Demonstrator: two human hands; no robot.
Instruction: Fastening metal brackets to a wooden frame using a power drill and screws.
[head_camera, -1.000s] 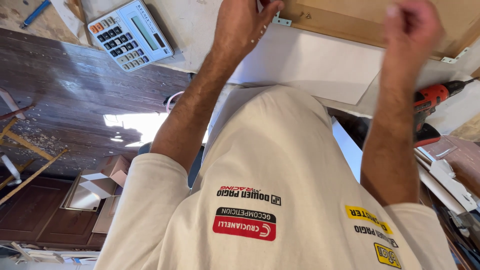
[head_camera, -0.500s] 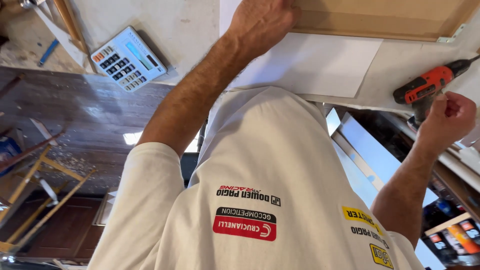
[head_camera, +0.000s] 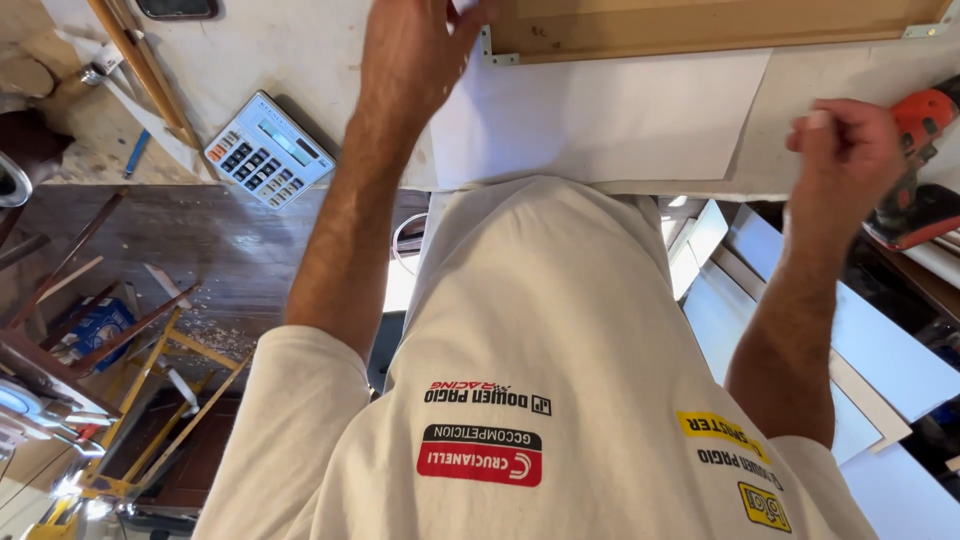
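My left hand (head_camera: 415, 60) reaches forward to the left corner of a wooden frame (head_camera: 700, 25) that lies on the workbench. It rests by a small metal corner bracket (head_camera: 495, 55), with its fingertips cut off by the top edge of the view. A white sheet (head_camera: 600, 115) lies under the frame. My right hand (head_camera: 845, 150) is curled into a fist at the right, just left of an orange cordless drill (head_camera: 925, 170), and nothing shows in it. My pale shirt fills the lower middle.
A grey calculator (head_camera: 268, 150) lies on the pale bench top (head_camera: 280, 50) to the left, near wooden sticks (head_camera: 145, 70). White panels (head_camera: 880, 350) lean below the bench at the right. Dark floor with shavings, a yellow stand (head_camera: 170, 400) and scrap wood lie at the left.
My right hand left the frame's upper edge and came down to the right, beside the drill, closed into a fist. My left hand stayed at the frame's corner.
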